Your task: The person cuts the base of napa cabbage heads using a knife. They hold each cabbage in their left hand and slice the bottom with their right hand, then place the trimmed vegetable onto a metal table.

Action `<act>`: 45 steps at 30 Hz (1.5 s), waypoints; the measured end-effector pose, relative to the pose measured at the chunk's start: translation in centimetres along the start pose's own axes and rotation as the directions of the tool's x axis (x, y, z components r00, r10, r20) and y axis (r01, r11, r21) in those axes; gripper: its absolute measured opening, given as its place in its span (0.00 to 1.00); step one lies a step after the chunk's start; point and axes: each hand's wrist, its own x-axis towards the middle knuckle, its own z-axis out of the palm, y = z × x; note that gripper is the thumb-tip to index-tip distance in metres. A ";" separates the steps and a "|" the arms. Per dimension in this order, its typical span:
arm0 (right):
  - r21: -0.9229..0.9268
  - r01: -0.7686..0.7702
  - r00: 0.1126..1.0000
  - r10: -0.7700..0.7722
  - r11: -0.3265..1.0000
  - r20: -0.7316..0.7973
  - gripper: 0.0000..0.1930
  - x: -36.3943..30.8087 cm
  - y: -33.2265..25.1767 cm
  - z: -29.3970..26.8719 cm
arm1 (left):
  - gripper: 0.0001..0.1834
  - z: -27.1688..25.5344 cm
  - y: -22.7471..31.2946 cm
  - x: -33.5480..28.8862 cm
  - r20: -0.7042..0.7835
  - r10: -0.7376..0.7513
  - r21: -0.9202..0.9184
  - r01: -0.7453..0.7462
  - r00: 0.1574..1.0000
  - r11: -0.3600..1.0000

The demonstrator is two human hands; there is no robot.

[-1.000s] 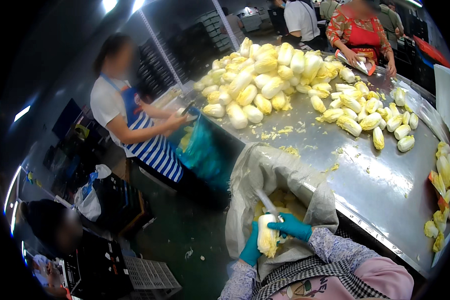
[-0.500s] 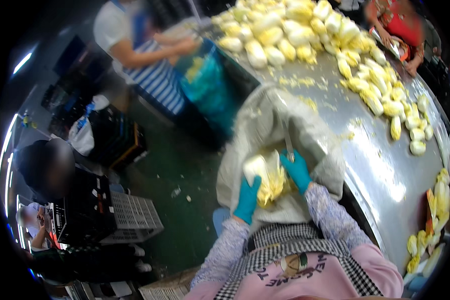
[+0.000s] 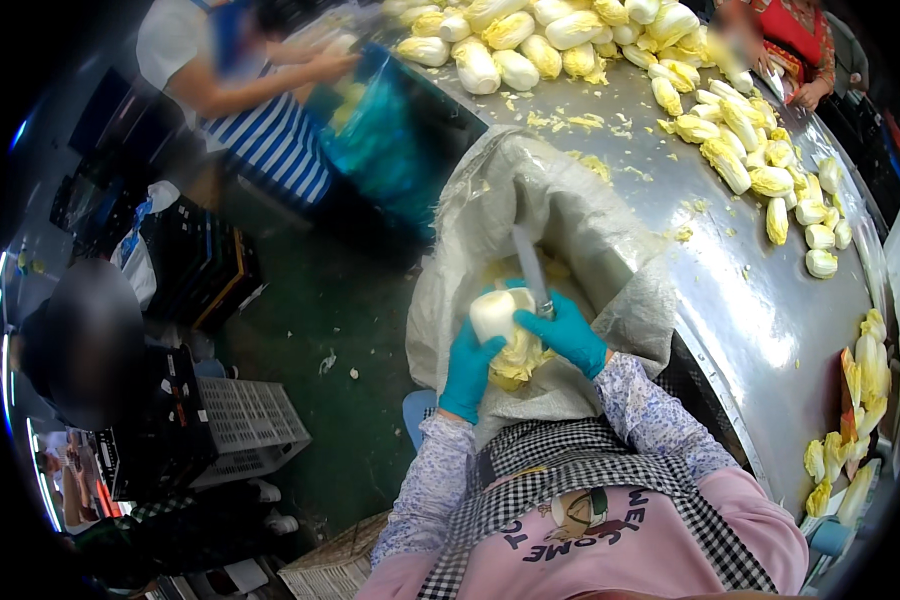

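Both my hands wear teal gloves. My left hand (image 3: 470, 372) is closed around the lower left side of a Chinese cabbage (image 3: 494, 314), whose white base faces up and whose yellow leaves hang below. A knife (image 3: 532, 268) is in my right hand (image 3: 568, 328), its blade pointing up and away. The fingers of that hand also rest against the cabbage's right side. Beneath both hands gapes a whitish woven sack (image 3: 630, 300); some pale yellow leaves show dimly inside it.
A metal table (image 3: 740, 350) curves along the right, bearing piled cabbages (image 3: 575, 30) and leaf scraps. At the far left a person in a striped apron (image 3: 275, 140) handles a teal bag (image 3: 385, 140). Another person in red (image 3: 790, 40) works at the far right. Crates (image 3: 255, 425) stand at left.
My right hand has moved left, from beside the cabbage to against it, bringing the knife along. The cabbage's base is turned more upward. The whole view has shifted slightly.
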 end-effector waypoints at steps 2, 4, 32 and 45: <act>0.084 0.064 0.995 -0.056 0.994 -0.084 0.22 0.3 1.7 -0.3 | 0.34 -0.1 -0.2 0.0 -0.025 -0.027 -0.144 0.023 0.999 0.989; 0.086 0.168 0.978 -0.155 0.982 -0.136 0.20 1.0 3.1 -0.2 | 0.33 0.4 -0.3 0.2 -0.060 -0.085 -0.343 0.059 0.995 0.937; -0.122 0.188 0.972 -0.202 0.975 -0.118 0.24 -0.1 3.3 1.2 | 0.41 1.7 -0.6 -0.4 0.107 -0.120 -0.400 0.153 0.987 0.904; -0.405 0.130 0.848 -0.313 0.905 -0.428 0.21 1.1 6.4 -0.7 | 0.32 2.4 -0.4 0.3 -0.085 -0.349 -0.557 0.246 0.933 0.793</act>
